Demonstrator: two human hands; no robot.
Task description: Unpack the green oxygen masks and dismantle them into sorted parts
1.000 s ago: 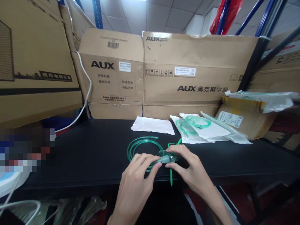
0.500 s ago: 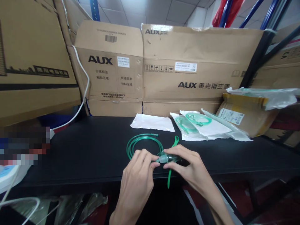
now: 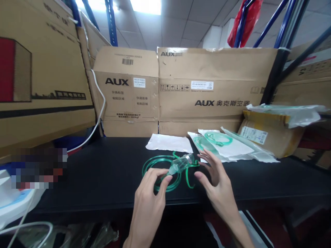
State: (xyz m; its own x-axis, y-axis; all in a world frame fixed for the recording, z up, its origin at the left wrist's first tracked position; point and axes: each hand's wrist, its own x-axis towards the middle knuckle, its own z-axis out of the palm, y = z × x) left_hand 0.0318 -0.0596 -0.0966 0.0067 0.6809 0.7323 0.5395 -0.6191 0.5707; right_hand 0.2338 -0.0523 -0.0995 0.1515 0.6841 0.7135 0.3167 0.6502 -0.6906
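Note:
A clear green oxygen mask [image 3: 182, 162] with a green strap sits on the black table [image 3: 103, 172], joined to a coil of green tubing [image 3: 159, 172]. My left hand [image 3: 150, 196] pinches the tubing end at the mask's connector with thumb and forefinger. My right hand [image 3: 216, 181] hovers just right of the mask with its fingers spread and nothing in them.
A white packet [image 3: 169, 143] lies behind the mask. Several bagged masks [image 3: 224, 144] lie to the right beside a yellow-brown carton [image 3: 271, 134]. Large AUX cardboard boxes [image 3: 207, 89] wall off the back and left. A white cable [image 3: 99, 113] hangs at the left.
My right hand has let go of the mask and opened. The mask has moved away from the table's front edge, and my left hand still pinches the tube end.

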